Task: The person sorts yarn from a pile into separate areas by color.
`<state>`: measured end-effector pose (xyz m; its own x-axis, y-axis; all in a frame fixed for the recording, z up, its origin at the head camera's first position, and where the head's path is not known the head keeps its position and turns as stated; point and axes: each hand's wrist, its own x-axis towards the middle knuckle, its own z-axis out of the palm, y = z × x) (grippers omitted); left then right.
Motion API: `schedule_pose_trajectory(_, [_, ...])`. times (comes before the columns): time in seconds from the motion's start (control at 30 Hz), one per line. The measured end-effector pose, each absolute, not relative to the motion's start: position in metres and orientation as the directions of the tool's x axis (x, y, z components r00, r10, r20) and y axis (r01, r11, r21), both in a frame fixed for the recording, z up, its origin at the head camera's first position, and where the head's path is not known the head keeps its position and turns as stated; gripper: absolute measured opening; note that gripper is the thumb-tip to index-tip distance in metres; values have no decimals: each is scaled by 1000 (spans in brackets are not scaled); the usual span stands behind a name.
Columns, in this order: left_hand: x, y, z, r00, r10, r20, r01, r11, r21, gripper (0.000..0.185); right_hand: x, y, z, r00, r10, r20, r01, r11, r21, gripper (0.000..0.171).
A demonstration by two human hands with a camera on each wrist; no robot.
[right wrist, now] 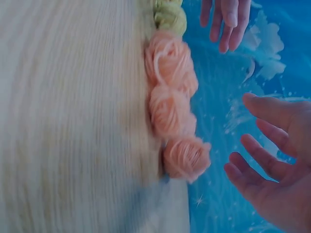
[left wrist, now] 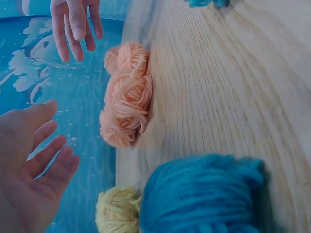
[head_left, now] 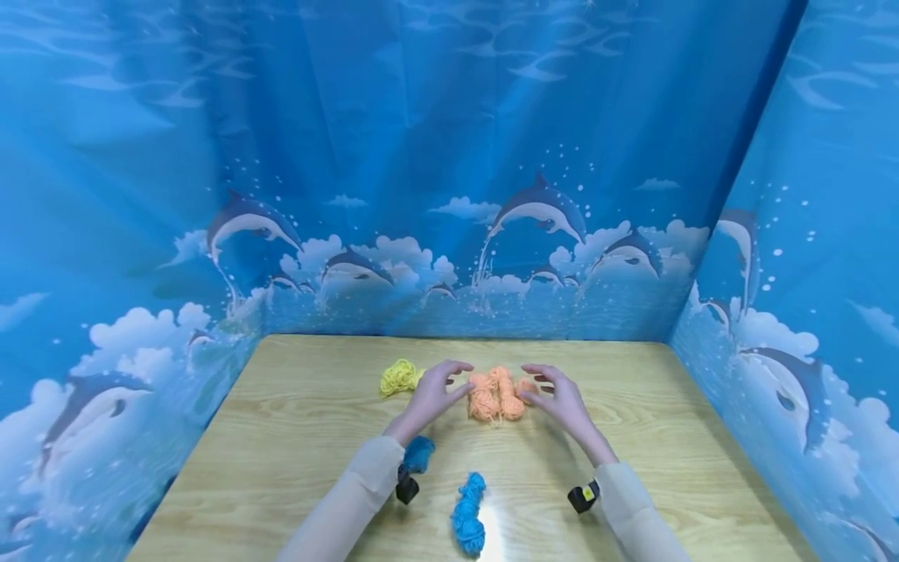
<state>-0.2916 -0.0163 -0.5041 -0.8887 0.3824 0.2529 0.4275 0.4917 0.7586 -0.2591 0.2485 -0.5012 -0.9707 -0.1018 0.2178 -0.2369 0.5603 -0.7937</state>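
Peach yarn balls (head_left: 485,402) lie side by side in a row toward the back of the wooden table. My left hand (head_left: 431,393) is at the left of this row, its fingers relaxed and spread, with nothing in its grasp. On the other side, my right hand (head_left: 565,400) is held with loosely bent fingers near the rightmost peach ball (right wrist: 186,158). In both wrist views the palms face the row and a gap shows between the fingers and the yarn. Yellow yarn (head_left: 399,378) lies just left of my left hand, partly behind it.
A dark blue yarn bundle (left wrist: 201,196) sits by my left wrist, partly covered by the forearm in the head view. Nearer the front lies a long bright blue skein (head_left: 469,515). A dolphin-printed curtain (head_left: 449,195) hangs behind and beside the table (head_left: 281,437).
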Motion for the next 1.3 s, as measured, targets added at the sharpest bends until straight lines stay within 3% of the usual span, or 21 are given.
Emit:
schedule_pose_trajectory(0.77, [-259,-52,-502,-891,386,241,404,428,808,40,-219,218,-503,-919,-294,263,-377,457,-806,49])
schedule_pose_trajectory(1.1, [-245,-84,-509,-907,384,176,361,488,795,38,-202,203,-514,-834,-521,181,-448,451,-772,45])
schedule_pose_trajectory(1.3, [-236,-99,-515,-912,387,138,324,473,819,40,-195,194,-516,-790,-585,184,-487,415,-768,43])
